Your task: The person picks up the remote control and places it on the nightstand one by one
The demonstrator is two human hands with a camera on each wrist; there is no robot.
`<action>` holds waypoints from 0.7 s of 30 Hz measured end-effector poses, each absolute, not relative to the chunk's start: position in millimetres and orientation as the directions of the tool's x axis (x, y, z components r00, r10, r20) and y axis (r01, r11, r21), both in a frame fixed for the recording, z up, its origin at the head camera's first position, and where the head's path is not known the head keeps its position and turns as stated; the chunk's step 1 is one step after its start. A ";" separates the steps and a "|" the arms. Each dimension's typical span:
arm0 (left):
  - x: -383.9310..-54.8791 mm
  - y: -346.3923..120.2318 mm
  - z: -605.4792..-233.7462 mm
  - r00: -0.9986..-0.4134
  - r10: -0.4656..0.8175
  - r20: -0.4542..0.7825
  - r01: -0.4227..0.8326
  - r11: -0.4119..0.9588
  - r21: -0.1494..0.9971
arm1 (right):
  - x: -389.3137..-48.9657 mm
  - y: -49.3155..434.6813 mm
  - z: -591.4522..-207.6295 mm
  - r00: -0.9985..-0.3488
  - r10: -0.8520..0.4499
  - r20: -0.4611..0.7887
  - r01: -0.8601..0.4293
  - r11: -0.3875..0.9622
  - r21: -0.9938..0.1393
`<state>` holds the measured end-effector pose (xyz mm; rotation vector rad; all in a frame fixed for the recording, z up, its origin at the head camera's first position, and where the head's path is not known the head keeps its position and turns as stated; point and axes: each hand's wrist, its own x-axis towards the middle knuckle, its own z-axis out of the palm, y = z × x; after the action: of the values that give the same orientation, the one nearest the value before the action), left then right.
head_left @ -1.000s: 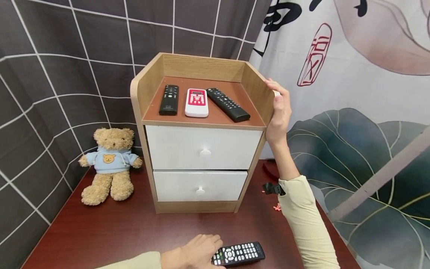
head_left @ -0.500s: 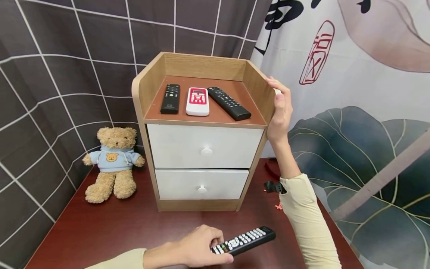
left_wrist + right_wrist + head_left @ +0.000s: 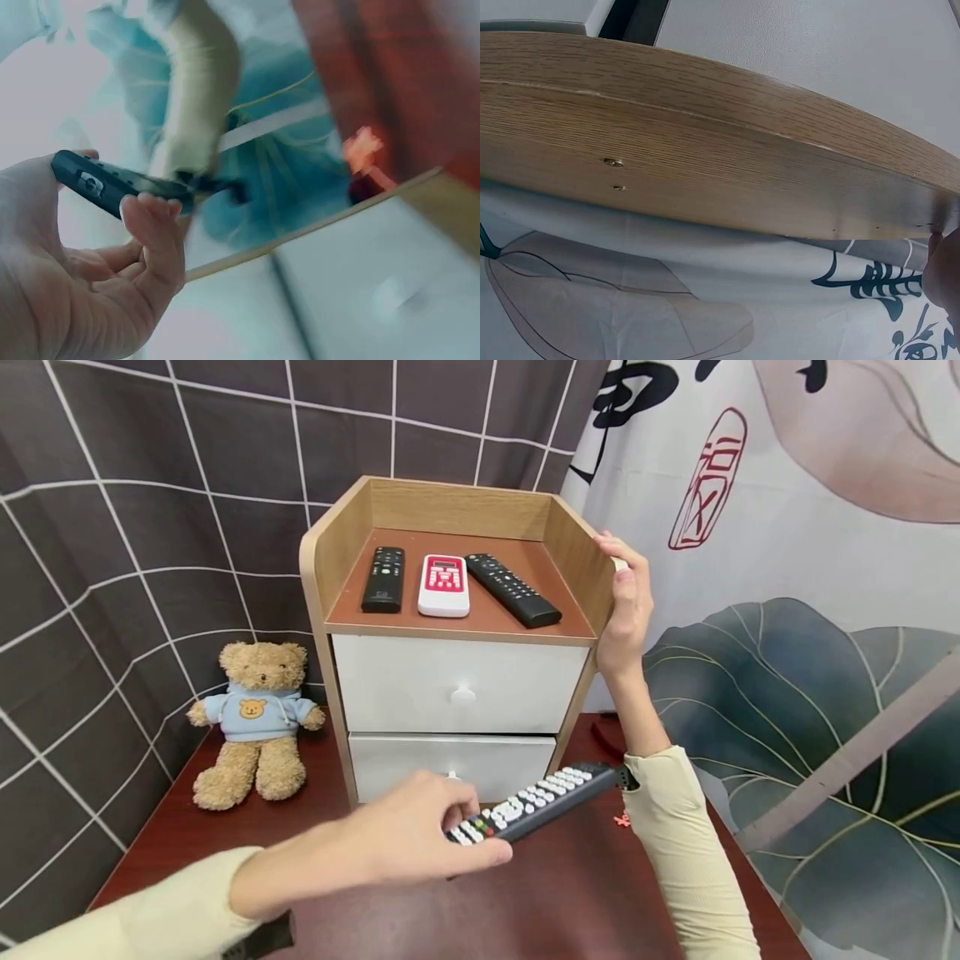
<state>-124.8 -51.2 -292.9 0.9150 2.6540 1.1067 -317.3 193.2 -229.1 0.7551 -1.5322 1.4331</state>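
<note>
My left hand (image 3: 408, 831) pinches a black remote control (image 3: 536, 802) by its near end, thumb in front and fingers behind. The remote is raised over the table, its white buttons facing up and its far end tilted up to the right. In the left wrist view the remote control (image 3: 112, 184) lies between thumb and fingertips. My right hand (image 3: 624, 610) rests against the outer right side of a wooden cabinet (image 3: 442, 631), fingers extended along the panel. The right wrist view shows the side panel (image 3: 705, 172) and a fingertip touching it at the right.
On the cabinet's top shelf lie a black remote (image 3: 384, 581), a white-and-red remote (image 3: 444, 587) and another black remote (image 3: 513, 591). Below are two white drawers (image 3: 405, 681). A teddy bear (image 3: 262, 718) sits left on the red-brown table (image 3: 480, 910). Curtains hang behind.
My left hand has taken hold of the remote on the table and lifted it up toward the cabinet, its far end turning upward. My right hand has stayed on the cabinet's side.
</note>
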 end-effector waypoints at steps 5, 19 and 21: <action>-127.2 -65.0 -228.6 -0.842 0.540 0.019 0.409 0.614 0.675 | -314.4 191.5 -228.2 -0.431 0.143 0.891 -0.883 0.140 -0.449; -216.1 -40.5 -89.8 -0.907 0.369 -0.203 0.145 0.726 0.672 | -294.7 181.9 -219.5 -0.366 0.135 0.921 -0.909 0.159 -0.385; -226.9 -32.6 -80.1 -0.890 0.370 -0.267 0.113 0.746 0.657 | -295.7 181.7 -219.4 -0.368 0.137 0.920 -0.909 0.157 -0.387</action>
<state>-226.9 -32.6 -80.1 0.3710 2.5629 0.9285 -295.7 181.7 -219.4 0.7857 -1.4847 1.3899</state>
